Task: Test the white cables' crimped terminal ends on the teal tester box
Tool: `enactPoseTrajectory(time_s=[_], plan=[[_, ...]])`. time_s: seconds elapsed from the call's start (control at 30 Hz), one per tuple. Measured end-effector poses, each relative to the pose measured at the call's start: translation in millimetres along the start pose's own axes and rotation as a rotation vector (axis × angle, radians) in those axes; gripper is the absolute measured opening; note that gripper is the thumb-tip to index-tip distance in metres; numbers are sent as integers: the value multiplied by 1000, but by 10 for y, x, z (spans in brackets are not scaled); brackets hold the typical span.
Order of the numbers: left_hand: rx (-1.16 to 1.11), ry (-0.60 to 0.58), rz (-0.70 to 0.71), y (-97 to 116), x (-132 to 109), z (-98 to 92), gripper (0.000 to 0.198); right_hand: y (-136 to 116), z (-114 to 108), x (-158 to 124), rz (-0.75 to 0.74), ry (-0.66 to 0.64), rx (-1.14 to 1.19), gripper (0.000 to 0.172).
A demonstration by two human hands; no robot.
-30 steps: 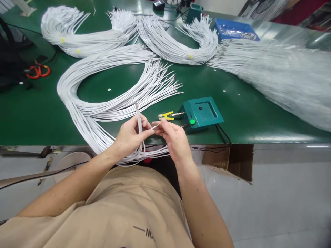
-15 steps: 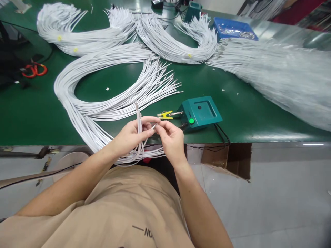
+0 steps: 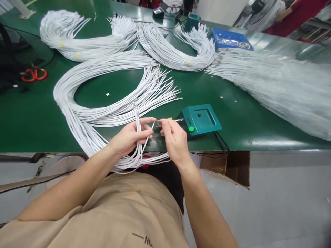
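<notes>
- Two bare hands face each other close together in my view, at the desk's (image 3: 248, 124) near edge.
- I see the left hand (image 3: 131, 136) pinching a small upright bunch of thin white wires (image 3: 138, 127) behind its thumb; its index finger points toward the other hand.
- One single thin white wire (image 3: 147, 141) slants beside that bunch, its tip between the two hands.
- On the right hand (image 3: 176, 139), thumb and index finger are drawn together; I cannot tell whether they pinch anything.
- Just beyond those fingertips, near the desk's front edge, sits a boxy teal device with a round green button (image 3: 200, 119); a small yellow clip (image 3: 170, 118) is mostly hidden by the fingers.
- A large C-shaped hank of white wires (image 3: 67, 86) curves over the desk's left part and down past its near edge.
- Toward the desk's far edge I see a shallow blue plastic tray (image 3: 217, 44).
</notes>
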State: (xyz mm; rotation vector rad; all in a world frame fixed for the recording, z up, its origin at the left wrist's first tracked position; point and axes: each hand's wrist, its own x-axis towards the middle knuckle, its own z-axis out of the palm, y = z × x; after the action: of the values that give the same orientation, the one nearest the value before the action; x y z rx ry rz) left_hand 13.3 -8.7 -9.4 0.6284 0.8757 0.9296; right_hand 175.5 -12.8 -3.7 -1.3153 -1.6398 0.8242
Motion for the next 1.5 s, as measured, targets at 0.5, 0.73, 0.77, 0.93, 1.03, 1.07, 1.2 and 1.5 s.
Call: enactPoseTrajectory(time_s=[0.5,0.73,0.77,0.93,1.03,1.07,1.2,1.5], plan=[[-21,42,-49,-36,177,-22,43,106,-253,264,-406,-134,-835,22],[305,81,142,-116,241,44,45,95,-466,412,-346,-341,-964,16],[338,85,158,-119,246,51,44,95,-469,414,-356,-351,-966,18],[444,105,196,-137,270,63,42,125,-478,437,-369,-365,-960,21],[487,136,197,-151,288,60,41,142,-487,474,-375,-349,-957,20],[506,151,194,-156,293,60,41,144,-488,487,-377,-347,-954,20],[589,200,198,-185,307,61,40,132,-483,527,-365,-375,-973,20],[628,186,212,-185,278,14,36,-29,-420,317,-293,-145,-701,25]])
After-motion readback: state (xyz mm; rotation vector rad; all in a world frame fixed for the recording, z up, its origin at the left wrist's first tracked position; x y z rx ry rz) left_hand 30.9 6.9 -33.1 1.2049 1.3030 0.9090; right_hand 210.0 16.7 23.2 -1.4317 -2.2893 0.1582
